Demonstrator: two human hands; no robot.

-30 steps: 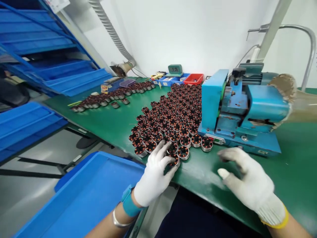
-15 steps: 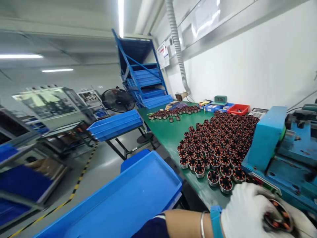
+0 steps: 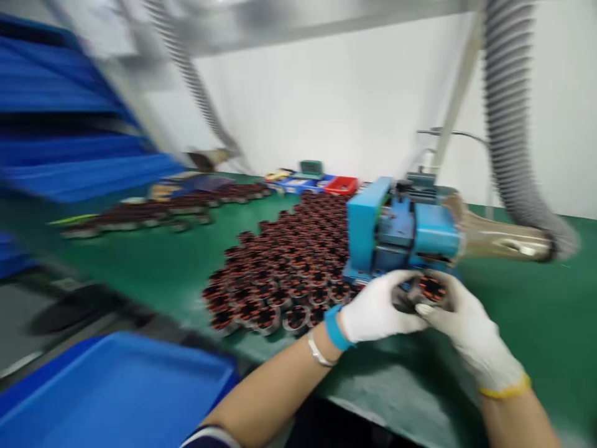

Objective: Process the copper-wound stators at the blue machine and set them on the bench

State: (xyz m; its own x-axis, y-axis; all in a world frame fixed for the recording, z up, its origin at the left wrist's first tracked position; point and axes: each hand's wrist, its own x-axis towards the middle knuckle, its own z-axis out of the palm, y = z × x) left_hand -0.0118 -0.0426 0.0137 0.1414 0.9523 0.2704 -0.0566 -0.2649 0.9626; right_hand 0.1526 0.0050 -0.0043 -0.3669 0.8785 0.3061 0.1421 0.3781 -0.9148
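Note:
Both of my hands wear white gloves and meet in front of the blue machine. A round motor stator (image 3: 431, 289) with copper windings and a dark core is between them, tilted toward me. My right hand (image 3: 466, 323) is closed round it, with the thumb on its near edge. My left hand (image 3: 380, 308) curls in from the other side, its fingers closed against the stator's grey side; its fingertips are dark and blurred. Close by on the left, many similar stators (image 3: 298, 249) stand packed together on the green bench (image 3: 513, 311).
A blue machine (image 3: 396, 230) with a metal duct (image 3: 508, 241) and grey hose (image 3: 513, 124) stands behind my hands. Farther back are a red bin (image 3: 342, 185) and more stators (image 3: 153, 211). A blue tray (image 3: 125, 392) lies lower left, beside the bench edge.
My view has swung right, bringing the whole machine and both hands toward the middle. The stator stays in the hands, which now show clearly above the bench.

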